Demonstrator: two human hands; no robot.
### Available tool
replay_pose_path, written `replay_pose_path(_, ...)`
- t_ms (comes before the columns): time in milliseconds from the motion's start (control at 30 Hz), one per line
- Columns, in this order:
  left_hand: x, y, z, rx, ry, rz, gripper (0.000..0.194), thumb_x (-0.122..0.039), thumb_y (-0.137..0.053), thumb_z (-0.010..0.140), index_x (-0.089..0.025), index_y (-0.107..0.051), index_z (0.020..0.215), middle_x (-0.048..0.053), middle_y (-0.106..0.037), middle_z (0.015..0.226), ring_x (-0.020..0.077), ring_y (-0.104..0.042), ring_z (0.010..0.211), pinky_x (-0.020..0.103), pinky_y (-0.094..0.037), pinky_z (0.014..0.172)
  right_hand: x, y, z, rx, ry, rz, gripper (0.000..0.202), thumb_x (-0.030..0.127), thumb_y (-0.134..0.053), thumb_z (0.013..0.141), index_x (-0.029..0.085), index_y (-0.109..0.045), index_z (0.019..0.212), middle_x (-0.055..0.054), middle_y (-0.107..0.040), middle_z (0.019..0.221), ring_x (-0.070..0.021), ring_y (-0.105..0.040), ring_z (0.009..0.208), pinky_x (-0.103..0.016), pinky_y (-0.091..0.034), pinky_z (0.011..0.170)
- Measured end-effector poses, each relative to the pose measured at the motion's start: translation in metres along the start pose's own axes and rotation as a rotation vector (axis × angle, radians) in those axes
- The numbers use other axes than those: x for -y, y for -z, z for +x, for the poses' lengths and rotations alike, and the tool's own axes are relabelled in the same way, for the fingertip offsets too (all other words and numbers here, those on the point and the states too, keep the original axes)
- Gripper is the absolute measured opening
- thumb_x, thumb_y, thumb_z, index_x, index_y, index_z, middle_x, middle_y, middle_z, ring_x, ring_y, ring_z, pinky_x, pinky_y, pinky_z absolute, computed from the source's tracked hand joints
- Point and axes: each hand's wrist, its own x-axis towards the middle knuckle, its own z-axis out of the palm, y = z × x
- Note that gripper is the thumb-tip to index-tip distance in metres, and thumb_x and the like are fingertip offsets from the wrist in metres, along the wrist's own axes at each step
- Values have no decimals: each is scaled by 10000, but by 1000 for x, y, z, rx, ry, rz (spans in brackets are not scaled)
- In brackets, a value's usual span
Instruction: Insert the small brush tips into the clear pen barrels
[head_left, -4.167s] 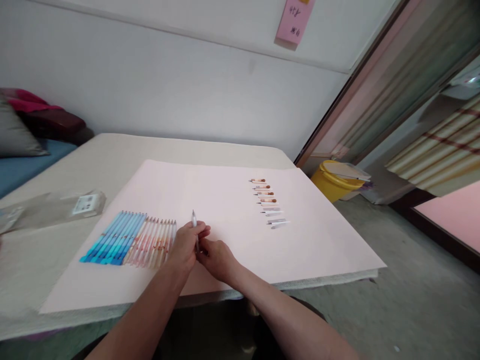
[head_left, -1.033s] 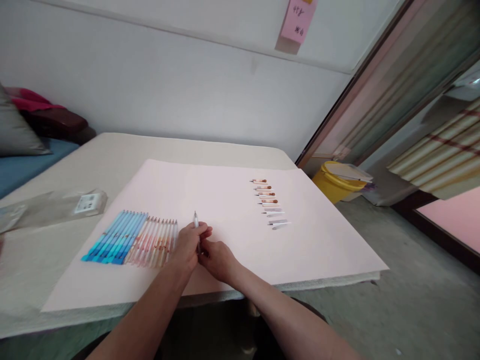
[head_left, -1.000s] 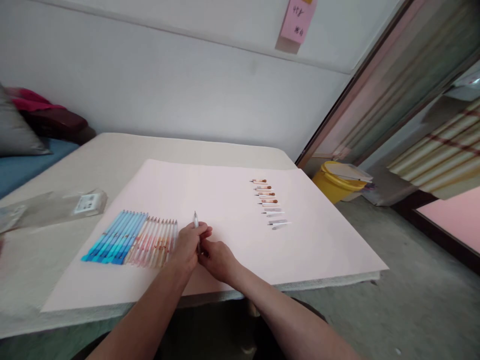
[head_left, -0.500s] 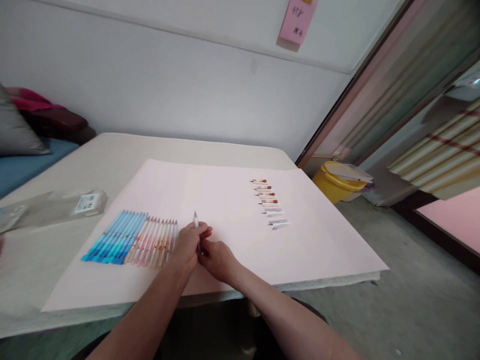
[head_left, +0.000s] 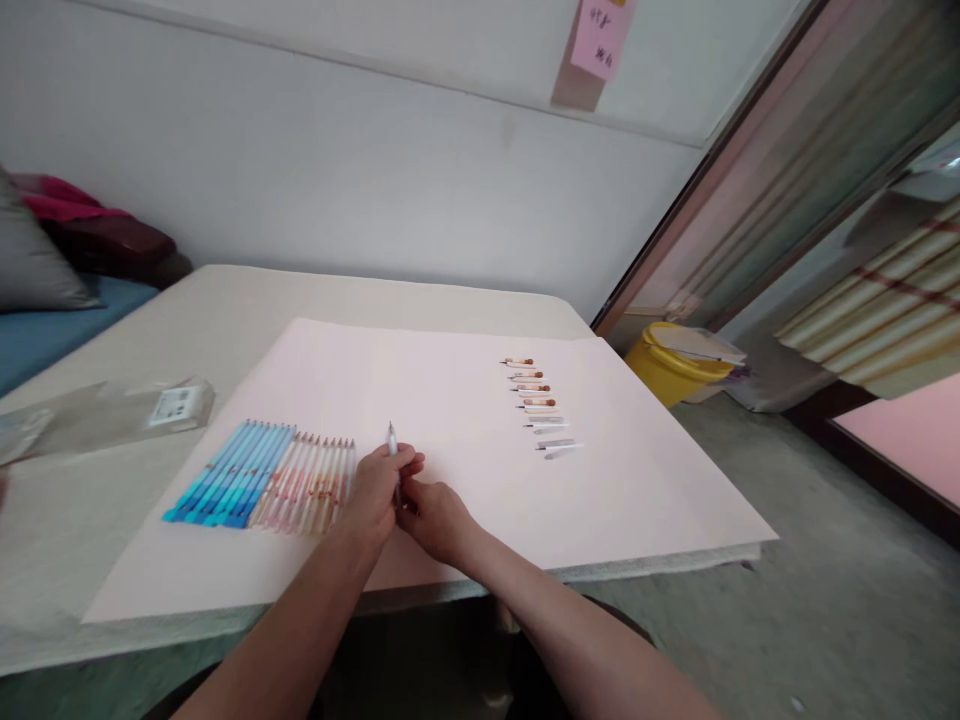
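Observation:
A pale pen (head_left: 392, 440) stands nearly upright in the picture with its tip pointing away from me. My left hand (head_left: 376, 487) is closed round its barrel. At the pen's near end, my right hand (head_left: 435, 518) pinches it; the fingers partly hide that end. Just left of my hands lies a row of pens: several blue ones (head_left: 229, 475) and, beside them, several whitish ones with pink and brown patterns (head_left: 311, 485). On the right, pen parts (head_left: 534, 389) with dark tips and brown ends lie in short groups, and clear parts (head_left: 556, 444) lie nearest me.
A large pale pink sheet (head_left: 637, 500) covers much of the table (head_left: 375, 292). Clear plastic packaging (head_left: 112, 415) with a label lies at the left. Beyond the table's right side stands a yellow bin (head_left: 660, 365). A pink note (head_left: 600, 40) hangs on the wall behind.
My hands and the pen hold almost the same place. The pink note on the wall has swung slightly outward.

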Motion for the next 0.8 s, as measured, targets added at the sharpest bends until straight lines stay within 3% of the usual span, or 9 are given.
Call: replay_pose_path(800, 0, 0, 0, 4, 1, -1, 238, -167, -683, 561, -127, -573, 768, 53, -633, 655, 141, -606, 606, 207, -384, 499, 0, 0, 1, 13, 2, -17, 213, 330, -459, 835, 177, -595, 895, -45, -656, 807, -159, -580, 681, -240, -286, 539)
